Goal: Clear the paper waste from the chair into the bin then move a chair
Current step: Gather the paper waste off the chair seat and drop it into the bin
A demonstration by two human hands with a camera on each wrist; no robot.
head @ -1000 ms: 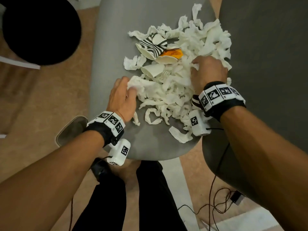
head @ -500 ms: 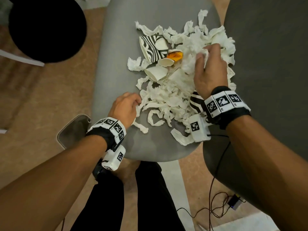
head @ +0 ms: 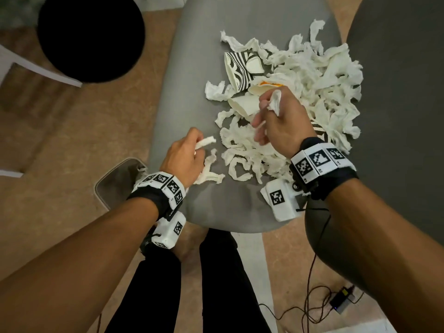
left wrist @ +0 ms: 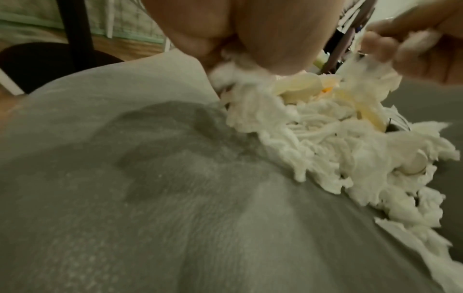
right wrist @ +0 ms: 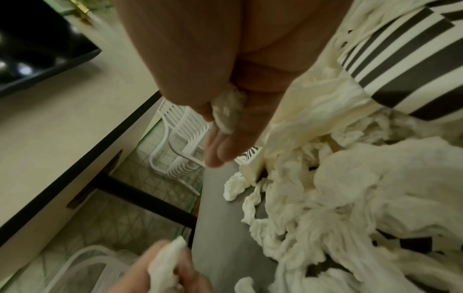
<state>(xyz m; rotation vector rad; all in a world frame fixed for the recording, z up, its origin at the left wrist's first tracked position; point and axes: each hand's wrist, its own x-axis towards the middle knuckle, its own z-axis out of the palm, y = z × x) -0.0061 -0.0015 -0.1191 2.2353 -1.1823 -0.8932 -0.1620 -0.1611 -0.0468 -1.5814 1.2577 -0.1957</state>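
White paper scraps (head: 312, 92) cover the grey chair (head: 192, 68); both hands' fingers seemingly curl round tissue

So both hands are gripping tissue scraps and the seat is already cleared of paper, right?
Not cleared. The head view shows the left hand and right hand each gripping tissue scraps, but a paper pile still covers the seat.

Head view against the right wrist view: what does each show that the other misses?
Only the head view shows the bin on the floor by the chair's left edge, the black round stool and the charger. Only the right wrist view shows white slatted chairs beyond and a table underside. Both show the right hand holding a tissue wad, the left hand pinching a scrap, the striped cup and the grey chair seat.
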